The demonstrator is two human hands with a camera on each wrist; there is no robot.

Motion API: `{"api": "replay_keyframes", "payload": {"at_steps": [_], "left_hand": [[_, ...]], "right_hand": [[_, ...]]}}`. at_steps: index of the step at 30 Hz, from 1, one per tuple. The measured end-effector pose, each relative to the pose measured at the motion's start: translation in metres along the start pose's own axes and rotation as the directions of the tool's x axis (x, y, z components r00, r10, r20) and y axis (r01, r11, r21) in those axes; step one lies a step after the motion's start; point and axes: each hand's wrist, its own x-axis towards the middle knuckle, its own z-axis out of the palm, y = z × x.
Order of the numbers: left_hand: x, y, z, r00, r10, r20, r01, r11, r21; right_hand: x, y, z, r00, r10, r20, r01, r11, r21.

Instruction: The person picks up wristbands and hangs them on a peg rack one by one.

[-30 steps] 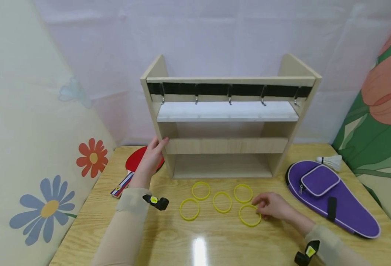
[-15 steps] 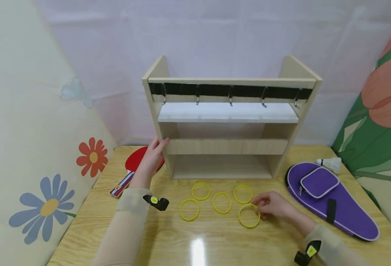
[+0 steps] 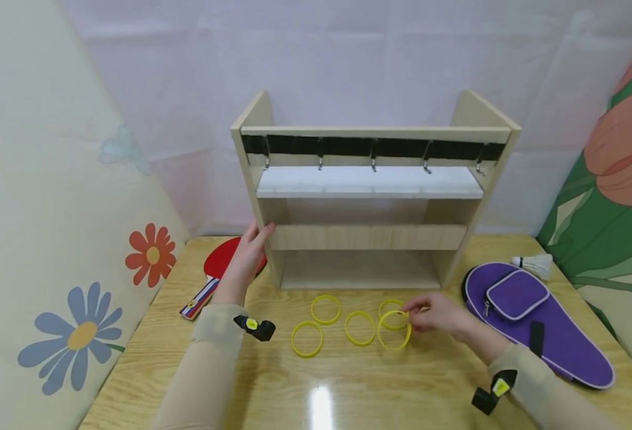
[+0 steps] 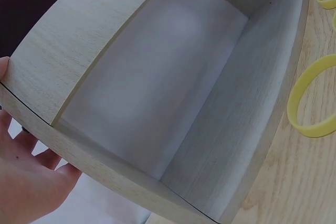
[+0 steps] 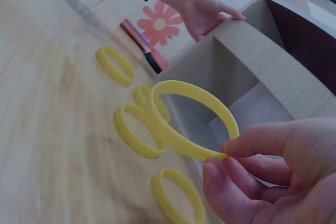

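My right hand [image 3: 438,316] pinches a thin yellow wristband [image 5: 181,146] between thumb and fingertips. The band is raised over the table and tilted, overlapping another yellow wristband [image 5: 157,196] behind it in the head view. With my left hand [image 3: 247,254] I grip the left side panel of a pale wooden shelf rack [image 3: 366,237], the thumb on its front edge and the fingers round the outside, as the left wrist view shows. Several more yellow wristbands lie flat on the table in front of the rack. A row of small metal hooks [image 3: 373,167] hangs from the rack's top bar.
A red table tennis bat [image 3: 221,258] lies left of the rack, partly behind my left arm. On the right are a purple racket case [image 3: 517,292] and a white shuttlecock [image 3: 536,264]. A white cloth [image 3: 358,60] hangs behind the wooden table [image 3: 273,394].
My right hand has lifted the front right wristband off the table and moved it slightly up and left. My left hand keeps its grip on the rack.
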Motion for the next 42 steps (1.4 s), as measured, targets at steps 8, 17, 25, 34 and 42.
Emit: {"api": "replay_keyframes", "payload": {"at_steps": [8,17,25,34,42], "left_hand": [[0.001,-0.001,0.001,1.0,0.0,-0.005,0.0,1.0,-0.014],[0.0,-0.001,0.002,1.0,-0.009,-0.01,0.009,1.0,-0.008],[0.001,-0.002,0.003,0.999,-0.014,-0.034,0.014,1.0,-0.01],[0.001,-0.002,0.005,0.998,-0.026,-0.06,0.024,0.999,-0.021],[0.0,-0.002,0.005,0.997,-0.021,-0.071,0.02,1.0,-0.013]], "right_hand": [[0.006,-0.023,-0.005,0.999,-0.028,-0.031,0.029,0.999,0.036],[0.013,-0.06,-0.007,0.995,-0.041,-0.086,0.049,0.994,0.098],[0.022,-0.088,-0.004,0.99,-0.065,-0.124,0.086,0.982,0.168],[0.029,-0.12,0.004,0.981,-0.111,-0.158,0.15,0.953,0.264],[0.034,-0.151,0.017,0.964,-0.193,-0.181,0.247,0.903,0.353]]}}
